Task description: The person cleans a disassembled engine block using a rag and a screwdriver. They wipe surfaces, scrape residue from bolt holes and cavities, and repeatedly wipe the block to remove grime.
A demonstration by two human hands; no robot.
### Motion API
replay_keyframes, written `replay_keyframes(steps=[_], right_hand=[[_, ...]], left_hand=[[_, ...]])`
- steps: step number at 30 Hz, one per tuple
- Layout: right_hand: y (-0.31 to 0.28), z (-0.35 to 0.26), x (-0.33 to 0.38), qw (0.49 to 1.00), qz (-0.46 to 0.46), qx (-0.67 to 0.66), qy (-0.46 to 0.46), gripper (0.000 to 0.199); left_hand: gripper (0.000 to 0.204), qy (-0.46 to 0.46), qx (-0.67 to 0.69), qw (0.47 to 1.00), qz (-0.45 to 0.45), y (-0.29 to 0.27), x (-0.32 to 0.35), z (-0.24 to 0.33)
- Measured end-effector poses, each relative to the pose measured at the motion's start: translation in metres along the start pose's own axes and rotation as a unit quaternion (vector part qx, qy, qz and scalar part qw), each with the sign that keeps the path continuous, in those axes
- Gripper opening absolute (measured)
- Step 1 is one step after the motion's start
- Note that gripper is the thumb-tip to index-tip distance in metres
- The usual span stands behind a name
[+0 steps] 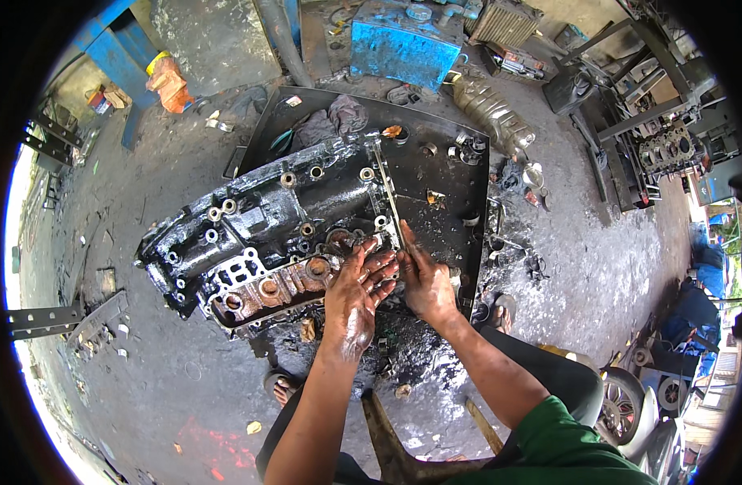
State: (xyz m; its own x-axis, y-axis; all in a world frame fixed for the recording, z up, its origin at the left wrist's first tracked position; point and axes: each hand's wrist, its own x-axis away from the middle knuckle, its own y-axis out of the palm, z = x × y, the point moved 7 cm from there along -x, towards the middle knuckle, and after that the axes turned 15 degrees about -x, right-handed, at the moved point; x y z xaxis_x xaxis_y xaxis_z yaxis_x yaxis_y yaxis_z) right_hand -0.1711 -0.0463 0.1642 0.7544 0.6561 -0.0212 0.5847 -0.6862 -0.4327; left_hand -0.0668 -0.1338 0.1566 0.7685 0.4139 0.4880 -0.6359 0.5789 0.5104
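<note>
Far left: metal strips (43, 318) lie on the oily concrete floor (144, 388), a few small loose bits beside them.

Left of centre: a large greasy engine casting (266, 234), black with a rust-brown near face, lies tilted on a dark metal tray (443, 170) on the floor. Round bolt holes and bosses line its upper face. Its right end meets a thin flat edge strip running up and away.

Centre: left hand (355, 295) laid flat on the casting's near right corner, fingers (379, 263) spread and extended, tips touching the metal, gripping nothing. Hand slick with oil.

Just right of it: right hand (426, 283) pressed against the same corner, fingers straight and held together, pointing up along the edge strip. No tool seen in it; whether anything small sits under the palm cannot be told. The two hands nearly touch.

Right half of the tray: scattered small parts, rings and an orange scrap. A dark rag (330, 117) lies at the tray's far edge.

Behind: a blue metal box (403, 44). Further right, a dusty plastic bottle (492, 113) on its side, then a second engine block (668, 149) on a frame, well apart.
</note>
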Motion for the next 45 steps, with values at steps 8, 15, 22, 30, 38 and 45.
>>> replay_keyframes(steps=[8, 15, 22, 30, 38, 45], right_hand=[[0.002, -0.022, 0.008, 0.991, -0.004, -0.112, 0.078, 0.045], [0.028, 0.023, 0.006, 0.987, 0.008, -0.118, 0.106, 0.049], [0.027, 0.007, -0.036, 0.993, 0.071, -0.065, -0.063, 0.048], [-0.003, 0.0, 0.0, 0.997, -0.035, 0.071, -0.021, 0.048], [0.012, -0.013, -0.016, 0.991, -0.03, 0.097, -0.087, 0.056], [0.001, -0.032, -0.001, 0.957, 0.002, 0.113, -0.266, 0.053]], left_hand=[[0.055, 0.028, 0.029, 0.999, -0.003, -0.006, 0.008, 0.019], [0.058, 0.062, 0.044, 0.997, 0.009, -0.015, 0.011, 0.035], [0.055, 0.066, 0.059, 0.996, 0.012, -0.019, 0.018, 0.033], [0.053, 0.071, 0.072, 0.995, 0.025, -0.023, 0.015, 0.045], [0.058, 0.083, 0.072, 0.994, -0.003, -0.024, 0.021, 0.047], [0.057, 0.077, 0.07, 0.995, -0.005, -0.025, 0.025, 0.047]])
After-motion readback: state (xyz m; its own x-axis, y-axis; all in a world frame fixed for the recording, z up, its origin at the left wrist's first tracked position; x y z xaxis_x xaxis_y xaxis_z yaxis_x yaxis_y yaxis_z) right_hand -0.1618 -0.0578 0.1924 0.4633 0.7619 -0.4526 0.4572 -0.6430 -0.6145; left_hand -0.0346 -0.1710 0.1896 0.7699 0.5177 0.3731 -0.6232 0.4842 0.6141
